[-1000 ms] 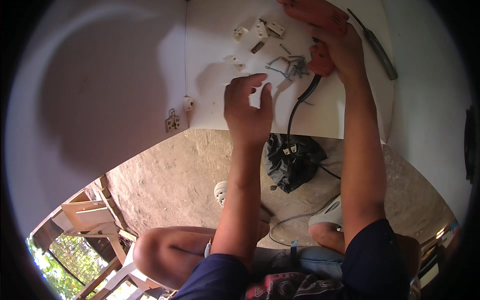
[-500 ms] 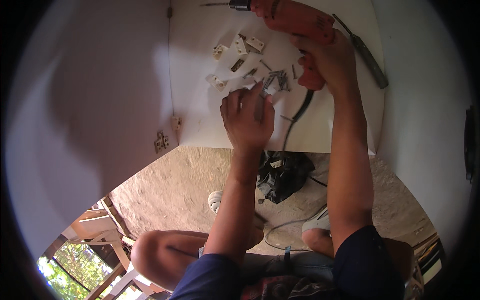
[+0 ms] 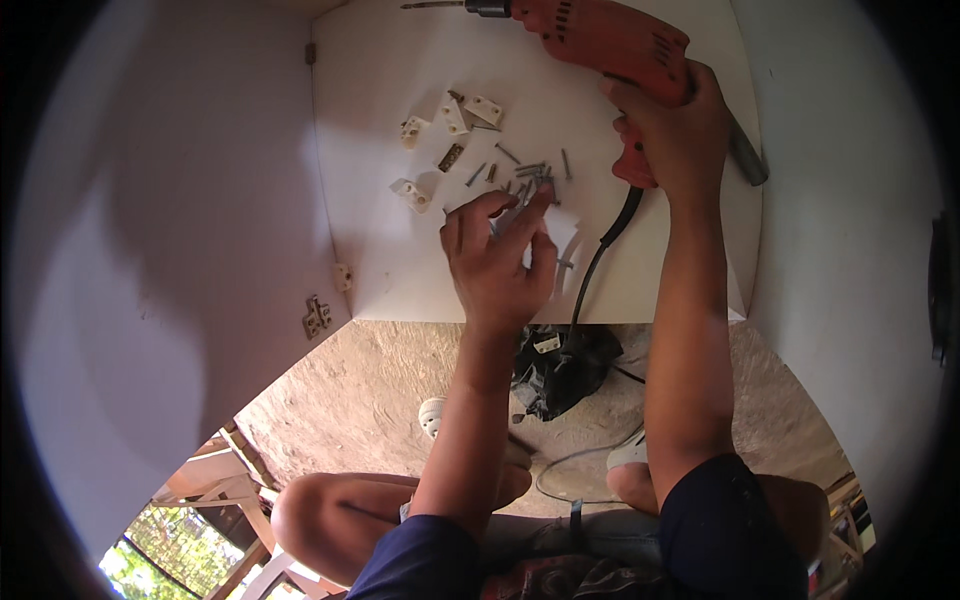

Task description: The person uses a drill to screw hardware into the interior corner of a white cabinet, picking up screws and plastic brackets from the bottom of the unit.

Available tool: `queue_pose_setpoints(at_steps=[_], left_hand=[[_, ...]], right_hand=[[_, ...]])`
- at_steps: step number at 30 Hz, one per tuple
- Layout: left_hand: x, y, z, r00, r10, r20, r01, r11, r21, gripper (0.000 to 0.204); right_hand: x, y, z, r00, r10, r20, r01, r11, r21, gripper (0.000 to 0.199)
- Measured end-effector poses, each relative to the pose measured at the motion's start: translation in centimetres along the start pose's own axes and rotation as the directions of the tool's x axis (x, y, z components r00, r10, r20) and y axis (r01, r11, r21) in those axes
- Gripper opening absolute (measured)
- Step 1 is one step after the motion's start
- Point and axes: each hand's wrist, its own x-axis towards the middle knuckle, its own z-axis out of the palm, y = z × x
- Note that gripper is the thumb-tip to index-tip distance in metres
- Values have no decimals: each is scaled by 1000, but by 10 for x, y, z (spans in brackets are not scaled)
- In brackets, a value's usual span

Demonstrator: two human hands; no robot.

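The left hand (image 3: 500,265), half open, is now reaching the screws (image 3: 530,172) at its fingertips, bringing them within touch; whether it is holding any, I cannot tell. The right hand (image 3: 685,130) is gripping the drill (image 3: 615,40).

The corded plastic power drill (image 3: 605,40) in the person's right hand (image 3: 688,135) is orange-red, with a black chuck (image 3: 488,8) ahead of that hand and a black cord (image 3: 622,215) below it. Near the left hand (image 3: 500,270), the thin metal screws (image 3: 565,164) are silvery grey; beyond it, the angular plastic blocks (image 3: 455,116) are off-white. Beneath both hands the flat panel (image 3: 400,270) is white; behind them, the cloth sleeves (image 3: 735,530) are navy.
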Motion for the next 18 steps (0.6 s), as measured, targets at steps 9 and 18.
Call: queue_pose_setpoints(at_steps=[9, 18], left_hand=[[-3, -4, 7, 983, -116, -142, 119, 993, 13, 27], [-3, -2, 3, 998, -41, -50, 37, 996, -84, 41]], right_hand=[[1, -1, 0, 999, -39, 12, 38, 999, 3, 54], [2, 0, -2, 999, -25, 20, 24, 999, 30, 56]])
